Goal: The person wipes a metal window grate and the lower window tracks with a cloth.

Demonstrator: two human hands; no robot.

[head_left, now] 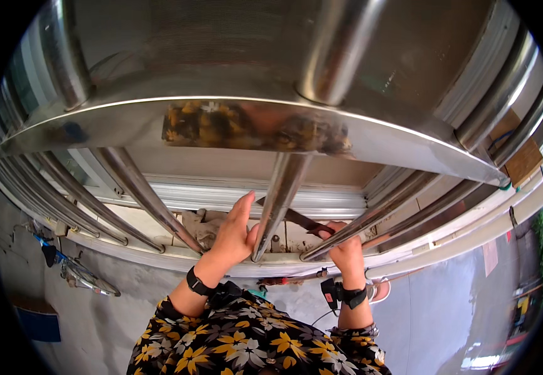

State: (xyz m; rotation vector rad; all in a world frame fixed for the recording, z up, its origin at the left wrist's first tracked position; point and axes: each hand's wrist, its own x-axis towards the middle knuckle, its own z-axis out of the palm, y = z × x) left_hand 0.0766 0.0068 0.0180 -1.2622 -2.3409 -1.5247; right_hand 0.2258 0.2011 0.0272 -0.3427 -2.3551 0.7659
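My right hand (345, 248) reaches between stainless steel window bars and grips a dark, flat, blade-like tool (306, 220). The tool slants up and left, passing behind the middle bar (278, 206), and its pointed tip shows just left of that bar. Left of the same bar, my left hand (233, 234) is raised with its fingers extended and nothing in it; its thumb is close to the bar. Beside this hand, a crumpled greyish cloth (201, 224) lies on the tiled sill (159, 220), partly hidden by the hand and a bar.
A wide steel crossbar (126, 124) runs above both hands. Behind the bars is an aluminium window track (318, 202). Wood blocks (524, 161) sit at the grille's right end. Below are a blue bicycle (79, 269) and a red-handled tool (278, 281).
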